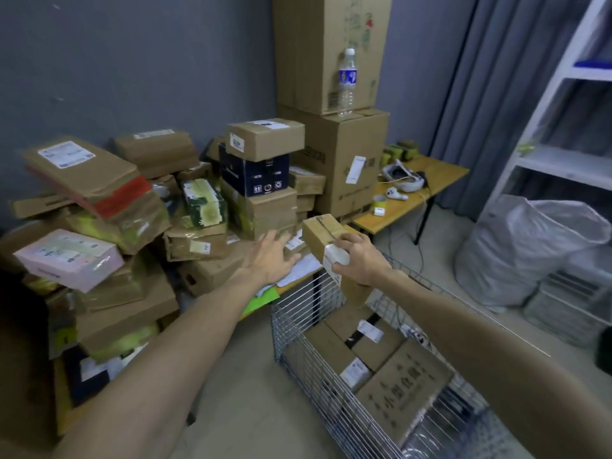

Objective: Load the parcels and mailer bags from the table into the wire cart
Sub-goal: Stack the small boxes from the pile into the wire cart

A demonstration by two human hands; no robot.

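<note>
Forearms (172, 356) out: right hand (359, 260) grips a box (323, 231) over the wire cart (298, 313), left hand (268, 256) spread slack above the heaped table (64, 415), grey wall (132, 61) behind.

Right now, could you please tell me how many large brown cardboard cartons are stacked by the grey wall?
2: the lower carton stands behind the parcel pile, and the tall upper carton sits on it. Others may be hidden.

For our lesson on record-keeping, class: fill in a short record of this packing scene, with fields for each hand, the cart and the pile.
wire cart: several cardboard parcels inside
right hand: grips a small brown box above the wire cart's far end
left hand: open, reaching to the parcel pile
parcel pile: large heap left of the wire cart
water bottle: upright on a big carton
</note>
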